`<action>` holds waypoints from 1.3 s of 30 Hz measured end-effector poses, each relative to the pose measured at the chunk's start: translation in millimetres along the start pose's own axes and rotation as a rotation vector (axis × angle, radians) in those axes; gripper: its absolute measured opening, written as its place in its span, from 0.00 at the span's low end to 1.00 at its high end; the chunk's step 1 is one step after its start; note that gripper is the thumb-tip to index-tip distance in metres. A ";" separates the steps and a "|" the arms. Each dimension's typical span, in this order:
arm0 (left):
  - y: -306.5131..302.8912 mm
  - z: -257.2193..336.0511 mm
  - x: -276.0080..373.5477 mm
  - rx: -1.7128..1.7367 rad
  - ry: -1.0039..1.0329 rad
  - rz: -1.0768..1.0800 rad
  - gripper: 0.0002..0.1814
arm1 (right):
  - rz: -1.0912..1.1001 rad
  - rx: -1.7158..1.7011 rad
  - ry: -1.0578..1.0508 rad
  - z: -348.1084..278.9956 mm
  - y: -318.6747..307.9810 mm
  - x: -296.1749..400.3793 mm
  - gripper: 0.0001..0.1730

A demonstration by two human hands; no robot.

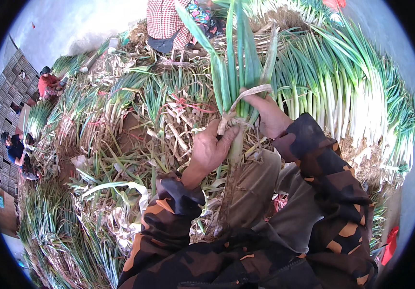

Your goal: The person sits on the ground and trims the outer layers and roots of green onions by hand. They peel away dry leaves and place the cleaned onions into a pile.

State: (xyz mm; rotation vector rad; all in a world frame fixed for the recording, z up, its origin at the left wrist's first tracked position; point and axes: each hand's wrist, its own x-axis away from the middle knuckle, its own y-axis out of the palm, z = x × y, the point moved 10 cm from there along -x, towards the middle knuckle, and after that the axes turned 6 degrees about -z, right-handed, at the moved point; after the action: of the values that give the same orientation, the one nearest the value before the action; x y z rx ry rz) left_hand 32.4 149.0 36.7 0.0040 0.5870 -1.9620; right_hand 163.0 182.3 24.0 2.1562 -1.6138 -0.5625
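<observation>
A large green onion (235, 148) stands upright before me, its broad green leaves rising and its soil-stained lower stalk running down beside my trouser leg. My left hand (211, 146) grips the stalk just under where the leaves fan out, thumb across the front. Higher up, my right hand (270, 113) is at the leaf bases, its fingers partly hidden behind them. A pale withered leaf strip (252, 91) loops across the right fingers and runs down to the stalk near my left thumb. Dry peelings (173, 126) litter the floor behind my left hand.
Cleaned green onions (332, 94) lean in a dense row at right. Untrimmed bundles (55, 216) and loose leaf scraps (131, 162) cover the left. One person in a checked top (164, 21) sits ahead by a small stool (176, 59); two others (48, 85) work far left.
</observation>
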 end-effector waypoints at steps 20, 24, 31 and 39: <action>-133.7 -48.3 23.4 -0.584 0.002 0.410 0.36 | 0.009 0.096 0.125 9.6 -12.2 3.1 0.21; 17.0 -5.7 38.2 -0.230 0.064 0.206 0.38 | -0.103 0.449 0.086 -3.5 19.4 10.3 0.24; 12.3 -19.8 1.2 0.722 -0.069 0.073 0.25 | 0.118 0.223 0.129 -13.5 -11.2 10.0 0.30; 35.6 -20.7 5.4 1.072 -0.142 -0.039 0.17 | 0.017 0.087 0.122 11.2 -1.5 4.7 0.19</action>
State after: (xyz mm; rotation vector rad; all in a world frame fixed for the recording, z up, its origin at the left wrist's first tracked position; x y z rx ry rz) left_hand 55.0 140.7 2.9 0.5125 -0.6017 -2.0714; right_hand 159.5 177.5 13.3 2.1908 -1.6167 -0.3545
